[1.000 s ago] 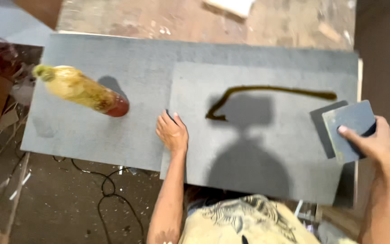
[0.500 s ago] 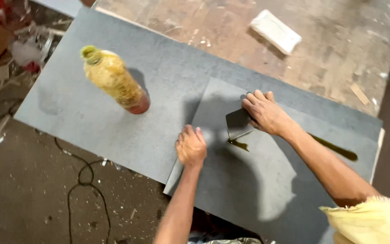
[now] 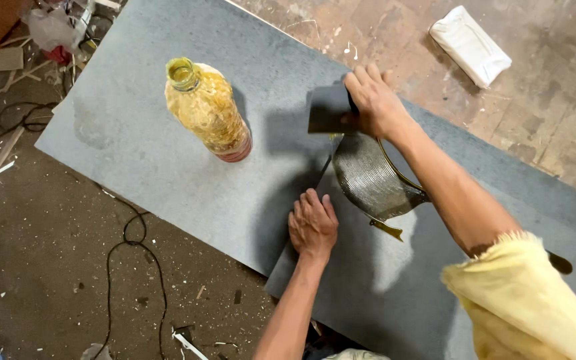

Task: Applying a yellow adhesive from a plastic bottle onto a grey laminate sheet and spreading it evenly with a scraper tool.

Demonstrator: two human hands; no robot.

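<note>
My right hand grips a small dark square spreader and presses it on the far edge of the smaller grey board. Behind the spreader lies a ridged patch of yellowish glue, with a thick glue line trailing to the right. My left hand rests flat on the near left corner of that board, holding nothing. The smaller board lies on top of a larger grey sheet. An open plastic bottle of yellow glue stands upright on the larger sheet, left of both hands.
A white wrapped block lies on the wooden surface at the upper right. A black cable loops over the dusty floor at the lower left. Scraps and a plastic bag sit at the upper left.
My right hand has dragged the spreader up and to the left across the glue line, leaving a combed patch. The view has shifted. My left hand stays on the board's corner.
</note>
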